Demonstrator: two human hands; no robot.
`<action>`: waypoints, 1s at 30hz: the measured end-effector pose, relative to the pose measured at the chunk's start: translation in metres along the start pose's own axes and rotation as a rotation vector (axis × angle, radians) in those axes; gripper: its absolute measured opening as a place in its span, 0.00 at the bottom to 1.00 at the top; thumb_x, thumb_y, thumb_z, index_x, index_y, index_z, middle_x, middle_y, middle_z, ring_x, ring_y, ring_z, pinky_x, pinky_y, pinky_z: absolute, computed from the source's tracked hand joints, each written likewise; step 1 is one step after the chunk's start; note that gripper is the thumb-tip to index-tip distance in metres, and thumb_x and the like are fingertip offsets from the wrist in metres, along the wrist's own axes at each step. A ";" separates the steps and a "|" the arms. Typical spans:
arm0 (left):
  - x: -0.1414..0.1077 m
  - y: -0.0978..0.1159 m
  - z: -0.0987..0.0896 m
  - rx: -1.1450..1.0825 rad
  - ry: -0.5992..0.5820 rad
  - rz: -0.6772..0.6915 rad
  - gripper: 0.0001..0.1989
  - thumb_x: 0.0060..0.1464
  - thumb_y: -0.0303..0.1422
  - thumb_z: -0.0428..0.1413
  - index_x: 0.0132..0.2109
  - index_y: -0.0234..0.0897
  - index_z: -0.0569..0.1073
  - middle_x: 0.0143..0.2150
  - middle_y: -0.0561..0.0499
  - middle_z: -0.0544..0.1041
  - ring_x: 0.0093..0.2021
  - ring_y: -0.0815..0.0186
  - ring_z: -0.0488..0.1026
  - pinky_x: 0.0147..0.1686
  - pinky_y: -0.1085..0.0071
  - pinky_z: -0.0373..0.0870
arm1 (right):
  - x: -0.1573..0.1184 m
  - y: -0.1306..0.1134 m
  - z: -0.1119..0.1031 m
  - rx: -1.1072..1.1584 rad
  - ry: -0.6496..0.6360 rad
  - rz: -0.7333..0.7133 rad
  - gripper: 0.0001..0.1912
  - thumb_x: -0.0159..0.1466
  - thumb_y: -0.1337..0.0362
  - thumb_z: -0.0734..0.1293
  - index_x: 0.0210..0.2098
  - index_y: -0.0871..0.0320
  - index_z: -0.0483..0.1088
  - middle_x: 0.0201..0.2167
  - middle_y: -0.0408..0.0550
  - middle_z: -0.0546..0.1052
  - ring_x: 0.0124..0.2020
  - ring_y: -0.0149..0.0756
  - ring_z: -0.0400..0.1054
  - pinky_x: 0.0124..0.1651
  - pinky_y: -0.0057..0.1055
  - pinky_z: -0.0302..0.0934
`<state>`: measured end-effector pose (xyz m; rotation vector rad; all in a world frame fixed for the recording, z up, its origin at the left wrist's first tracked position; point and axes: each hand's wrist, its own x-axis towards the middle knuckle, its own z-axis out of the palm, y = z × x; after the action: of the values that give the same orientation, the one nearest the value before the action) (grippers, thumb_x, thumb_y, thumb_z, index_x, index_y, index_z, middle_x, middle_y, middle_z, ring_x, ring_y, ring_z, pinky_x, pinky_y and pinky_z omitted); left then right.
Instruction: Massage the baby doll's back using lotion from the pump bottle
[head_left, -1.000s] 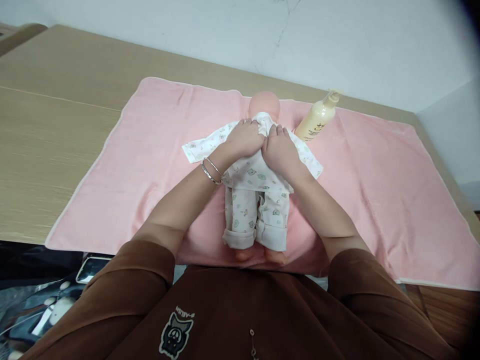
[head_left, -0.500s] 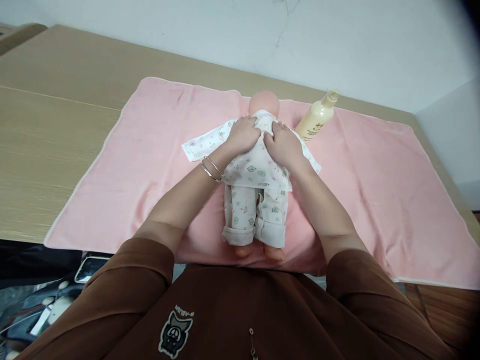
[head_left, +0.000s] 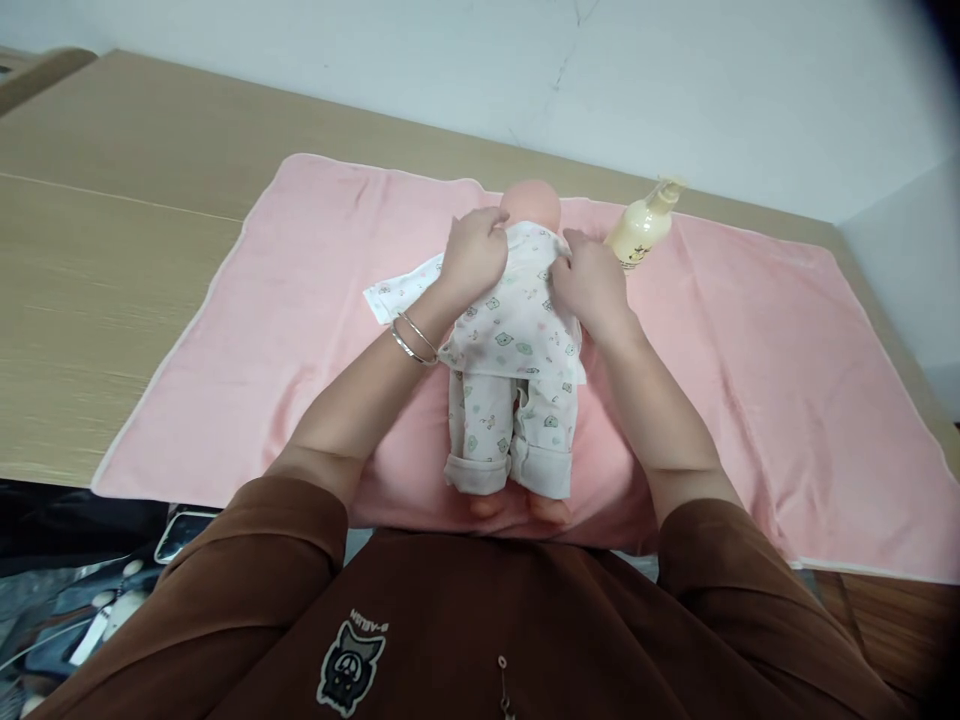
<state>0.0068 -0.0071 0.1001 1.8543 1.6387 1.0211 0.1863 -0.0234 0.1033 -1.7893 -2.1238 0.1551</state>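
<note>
A baby doll (head_left: 529, 205) lies face down, its head at the far end and its bare feet towards me. It wears a white printed shirt (head_left: 517, 320) and matching trousers (head_left: 487, 420) with turned-up cuffs. My left hand (head_left: 476, 255) is closed at the doll's left-side shoulder in view, fingertips by the neck. At the opposite shoulder my right hand (head_left: 596, 285) is closed too, thumb and curled fingers against the shirt's edge. The shirt's left sleeve in view lies spread out flat; my right hand and forearm hide the other one.
A pink blanket (head_left: 300, 300) covers much of the wooden table (head_left: 112, 270). Beyond my right hand a pale yellow pump bottle (head_left: 641, 230) lies slanted on it. A white wall (head_left: 450, 70) rises behind. Below the table's left edge a phone (head_left: 184, 535) shows beside a bag.
Both hands have slid outward from the middle of the doll's upper back to its shoulders, the left one also a little farther up. The doll stays in place.
</note>
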 end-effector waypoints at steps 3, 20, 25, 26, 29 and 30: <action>0.002 0.004 -0.018 -0.179 0.073 0.017 0.23 0.59 0.23 0.47 0.54 0.43 0.79 0.63 0.55 0.80 0.70 0.61 0.70 0.75 0.59 0.62 | -0.005 -0.011 0.011 0.057 0.069 -0.139 0.32 0.69 0.63 0.57 0.72 0.65 0.59 0.76 0.60 0.59 0.79 0.55 0.49 0.79 0.58 0.49; -0.014 0.036 -0.094 -0.448 0.374 0.114 0.19 0.55 0.14 0.52 0.39 0.37 0.84 0.41 0.54 0.85 0.46 0.66 0.75 0.51 0.67 0.71 | -0.003 -0.009 0.033 0.080 -0.013 -0.145 0.34 0.73 0.52 0.56 0.74 0.58 0.54 0.79 0.59 0.52 0.80 0.60 0.43 0.78 0.70 0.42; -0.005 0.026 -0.111 -0.588 0.461 0.140 0.21 0.52 0.11 0.47 0.32 0.32 0.83 0.36 0.51 0.84 0.40 0.70 0.73 0.48 0.67 0.70 | -0.005 -0.012 0.035 0.091 0.076 -0.161 0.35 0.72 0.55 0.56 0.76 0.57 0.50 0.80 0.55 0.47 0.82 0.56 0.36 0.80 0.68 0.37; -0.004 0.025 -0.113 -0.597 0.469 0.134 0.21 0.52 0.12 0.47 0.31 0.33 0.82 0.36 0.52 0.84 0.40 0.69 0.74 0.49 0.67 0.71 | -0.006 -0.013 0.037 0.066 0.043 -0.162 0.35 0.72 0.56 0.57 0.75 0.58 0.52 0.80 0.56 0.48 0.82 0.58 0.37 0.80 0.69 0.36; -0.004 0.023 -0.118 -0.577 0.482 0.088 0.21 0.53 0.12 0.48 0.31 0.36 0.82 0.36 0.55 0.84 0.42 0.69 0.75 0.53 0.67 0.74 | -0.008 -0.017 0.042 0.013 -0.059 -0.183 0.35 0.69 0.59 0.58 0.74 0.58 0.56 0.79 0.56 0.52 0.81 0.60 0.40 0.79 0.71 0.35; -0.004 0.023 -0.120 -0.552 0.502 0.061 0.22 0.53 0.12 0.47 0.31 0.37 0.82 0.36 0.57 0.84 0.43 0.70 0.75 0.53 0.67 0.74 | -0.009 -0.018 0.042 0.013 -0.071 -0.195 0.35 0.68 0.60 0.58 0.74 0.58 0.56 0.79 0.55 0.52 0.81 0.59 0.40 0.79 0.71 0.35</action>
<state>-0.0715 -0.0310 0.1905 1.3468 1.3443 1.8575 0.1566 -0.0298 0.0682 -1.5796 -2.3265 0.1833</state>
